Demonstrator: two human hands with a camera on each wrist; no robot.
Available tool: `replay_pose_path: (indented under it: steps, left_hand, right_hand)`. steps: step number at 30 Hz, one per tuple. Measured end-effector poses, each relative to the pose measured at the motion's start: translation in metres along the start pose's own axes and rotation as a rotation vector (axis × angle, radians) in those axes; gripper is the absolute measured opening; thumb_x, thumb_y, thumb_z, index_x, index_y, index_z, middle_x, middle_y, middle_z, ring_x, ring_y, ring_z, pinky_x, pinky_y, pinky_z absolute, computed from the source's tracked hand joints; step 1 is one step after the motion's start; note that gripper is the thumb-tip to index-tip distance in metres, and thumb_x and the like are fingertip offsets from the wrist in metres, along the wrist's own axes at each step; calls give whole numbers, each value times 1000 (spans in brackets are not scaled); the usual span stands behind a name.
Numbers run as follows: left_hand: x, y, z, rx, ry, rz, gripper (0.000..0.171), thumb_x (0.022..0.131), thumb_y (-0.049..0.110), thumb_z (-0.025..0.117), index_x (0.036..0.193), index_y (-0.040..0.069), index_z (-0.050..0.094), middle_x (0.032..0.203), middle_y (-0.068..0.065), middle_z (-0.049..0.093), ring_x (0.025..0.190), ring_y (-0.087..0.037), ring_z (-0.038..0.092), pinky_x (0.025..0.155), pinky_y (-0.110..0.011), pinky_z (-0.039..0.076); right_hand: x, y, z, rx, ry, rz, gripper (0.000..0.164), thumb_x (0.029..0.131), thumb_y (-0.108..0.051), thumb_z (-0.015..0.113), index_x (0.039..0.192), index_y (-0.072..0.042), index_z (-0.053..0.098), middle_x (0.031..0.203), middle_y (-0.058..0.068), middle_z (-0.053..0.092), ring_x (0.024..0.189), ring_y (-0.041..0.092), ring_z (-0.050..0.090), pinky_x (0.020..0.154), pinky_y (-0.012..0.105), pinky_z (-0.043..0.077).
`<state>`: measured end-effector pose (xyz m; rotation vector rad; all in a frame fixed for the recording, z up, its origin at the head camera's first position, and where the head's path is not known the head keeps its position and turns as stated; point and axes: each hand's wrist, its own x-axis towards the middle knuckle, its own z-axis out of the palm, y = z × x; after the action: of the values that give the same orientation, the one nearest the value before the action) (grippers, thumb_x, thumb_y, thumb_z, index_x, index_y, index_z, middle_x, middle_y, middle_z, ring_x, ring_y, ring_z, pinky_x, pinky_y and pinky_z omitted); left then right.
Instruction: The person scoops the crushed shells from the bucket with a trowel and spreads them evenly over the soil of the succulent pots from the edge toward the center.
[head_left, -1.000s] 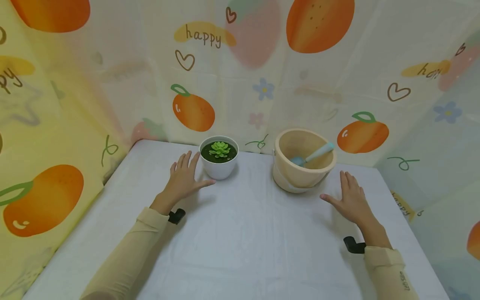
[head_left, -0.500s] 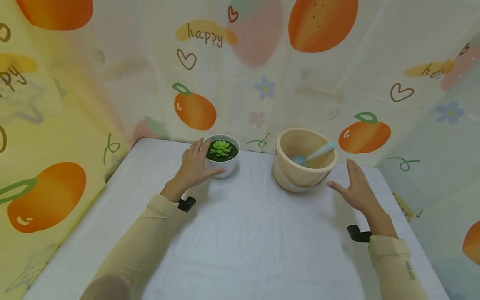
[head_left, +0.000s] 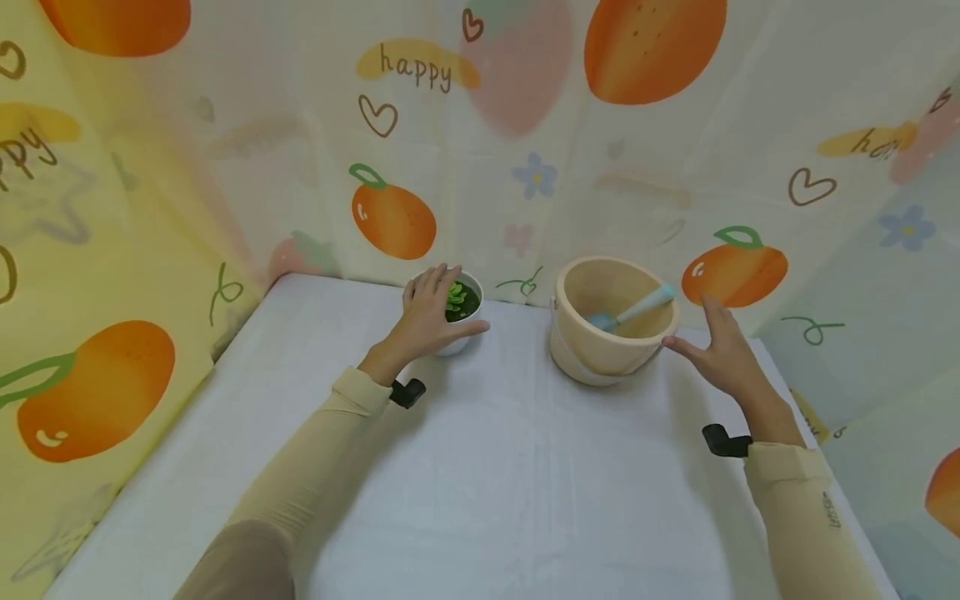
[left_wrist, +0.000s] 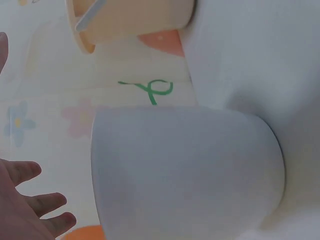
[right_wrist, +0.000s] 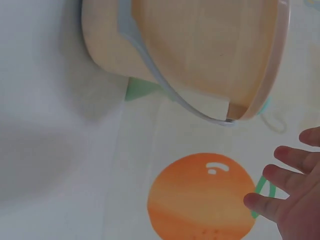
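Observation:
A small white pot (head_left: 454, 345) with a green succulent (head_left: 454, 300) stands near the table's back edge. My left hand (head_left: 426, 321) hovers over its left side, hiding part of the plant. In the left wrist view those fingers (left_wrist: 47, 202) are spread, apart from the pot wall (left_wrist: 185, 170). To the right stands a cream bucket (head_left: 600, 357) with a pale handle (right_wrist: 167, 87); a light blue toy shovel (head_left: 641, 307) leans inside. Beside the bucket's right side, my right hand (head_left: 726, 357) is raised with fingers extended; whether its thumb touches the rim, I cannot tell.
A white cloth covers the table (head_left: 480, 500). Right behind the pot and bucket hangs a fruit-printed curtain (head_left: 480, 192), and it continues along both sides. Black camera mounts (head_left: 408, 392) sit at the wrists.
My left hand has moved right and forward, from beside the pot to over its left part. The right hand has risen forward along the bucket's right side. Pot and bucket stay put.

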<state>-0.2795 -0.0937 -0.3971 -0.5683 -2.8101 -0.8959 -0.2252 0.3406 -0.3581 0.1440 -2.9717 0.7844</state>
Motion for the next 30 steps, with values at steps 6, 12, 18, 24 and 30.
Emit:
replay_pose_path:
  steps: [6, 12, 18, 24, 30]
  left_hand:
    - [14, 13, 5, -28, -28, 24, 102, 81, 60, 68, 157, 14, 17, 162, -18, 16, 150, -37, 11, 118, -64, 4]
    - [24, 24, 17, -36, -36, 27, 101, 81, 57, 70, 156, 14, 18, 161, -17, 18, 151, -34, 10, 120, -61, 3]
    - [33, 38, 27, -77, -38, 25, 99, 81, 56, 70, 156, 13, 22, 160, -18, 20, 151, -33, 13, 121, -59, 2]
    - [40, 53, 37, -109, -78, 20, 99, 82, 57, 69, 156, 16, 20, 162, -13, 17, 151, -33, 12, 120, -60, 4]
    - [48, 67, 46, -146, -102, 34, 97, 82, 57, 69, 156, 18, 20, 162, -14, 19, 150, -34, 17, 119, -60, 15]
  right_hand:
    - [14, -2, -4, 32, -1, -18, 99, 92, -51, 60, 155, 2, 4, 159, 31, 9, 144, 54, 12, 110, 72, 15]
    - [23, -1, -3, 47, -15, -2, 98, 91, -52, 60, 155, 2, 8, 159, 32, 11, 143, 54, 15, 110, 72, 17]
    - [31, 3, -1, 40, -19, 17, 96, 92, -52, 59, 155, 2, 10, 158, 32, 13, 143, 53, 16, 111, 70, 18]
    - [38, 3, 0, 66, -26, 19, 94, 93, -51, 58, 154, 4, 12, 158, 32, 15, 143, 53, 16, 111, 70, 18]
    - [44, 3, 1, 74, -17, 7, 92, 94, -50, 58, 153, 5, 15, 157, 32, 18, 144, 52, 17, 113, 69, 17]
